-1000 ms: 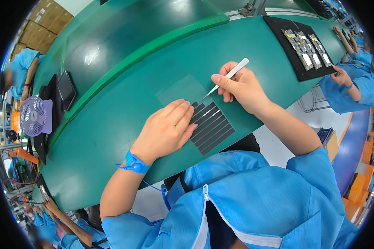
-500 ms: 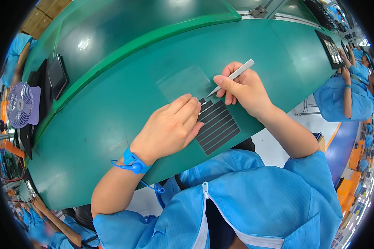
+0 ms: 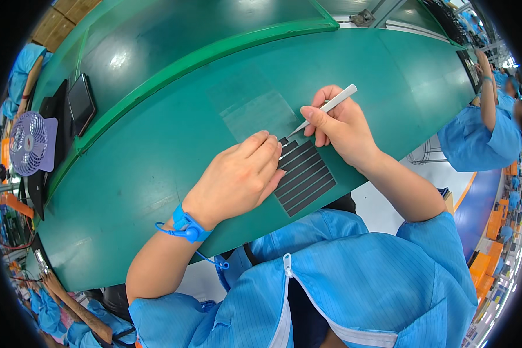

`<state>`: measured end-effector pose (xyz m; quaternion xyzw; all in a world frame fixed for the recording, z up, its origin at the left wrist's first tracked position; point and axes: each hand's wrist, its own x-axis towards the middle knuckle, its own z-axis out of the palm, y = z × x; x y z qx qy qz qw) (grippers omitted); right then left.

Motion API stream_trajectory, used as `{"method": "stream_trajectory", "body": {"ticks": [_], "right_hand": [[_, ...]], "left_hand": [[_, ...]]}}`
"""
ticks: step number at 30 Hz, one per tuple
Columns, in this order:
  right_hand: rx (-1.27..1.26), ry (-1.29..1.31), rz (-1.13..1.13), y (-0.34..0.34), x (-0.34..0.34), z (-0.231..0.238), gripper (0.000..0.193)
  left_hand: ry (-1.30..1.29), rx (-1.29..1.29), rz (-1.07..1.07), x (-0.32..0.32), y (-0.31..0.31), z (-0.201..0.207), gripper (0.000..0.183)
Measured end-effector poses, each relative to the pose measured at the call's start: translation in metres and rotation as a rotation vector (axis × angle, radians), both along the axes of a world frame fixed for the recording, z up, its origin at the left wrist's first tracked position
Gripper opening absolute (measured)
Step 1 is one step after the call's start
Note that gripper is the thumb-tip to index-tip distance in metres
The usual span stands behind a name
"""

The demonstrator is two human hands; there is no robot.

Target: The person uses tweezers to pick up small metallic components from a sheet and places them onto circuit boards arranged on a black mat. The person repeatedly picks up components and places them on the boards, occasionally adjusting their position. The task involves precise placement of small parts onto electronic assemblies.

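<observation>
A sheet of black strips [image 3: 305, 175], set in a row with thin pale gaps, lies on the green mat near the table's front edge. My left hand [image 3: 238, 174] rests over its left side, fingers together and bent down at the upper corner, thumb on the strips; what is under the fingertips is hidden. In my right hand [image 3: 345, 124] is a pair of light metal tweezers [image 3: 334, 102], held like a pen and slanting down left. Their tips touch or nearly touch the sheet's top end, beside my left fingertips. A clear film [image 3: 255, 110] lies just beyond.
A raised green ledge [image 3: 214, 55] runs along the table's far side. At the left stand a purple fan [image 3: 29, 145] and a dark tablet-like device [image 3: 81, 104]. A blue wrist strap [image 3: 189, 225] with a cord circles my left wrist. A co-worker in blue [image 3: 481, 136] sits at the right.
Both my hands and the tweezers stay almost in place. The clear film shows slightly differently. At the right, the co-worker's arm has risen and the dark tray there is largely out of sight.
</observation>
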<state>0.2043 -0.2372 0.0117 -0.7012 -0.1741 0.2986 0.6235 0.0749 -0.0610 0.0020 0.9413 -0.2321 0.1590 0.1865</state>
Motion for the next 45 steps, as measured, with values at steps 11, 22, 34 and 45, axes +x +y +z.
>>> {"method": "stream_trajectory", "body": {"ticks": [11,22,34,45], "right_hand": [[0.287,0.153,-0.133,0.030,0.053,0.026,0.018],[0.432,0.394,-0.207,0.043,0.086,-0.011,0.019],[0.451,0.351,-0.198,0.042,0.080,-0.009,0.022],[0.523,0.302,-0.145,0.051,0.085,-0.024,0.018]], "left_hand": [[-0.077,-0.076,-0.005,0.001,0.004,-0.010,0.031],[-0.090,-0.375,0.252,0.001,0.021,-0.006,0.026],[-0.089,-0.426,0.270,0.002,0.019,-0.007,0.022],[-0.141,-0.448,0.276,-0.002,0.030,-0.018,0.022]]}}
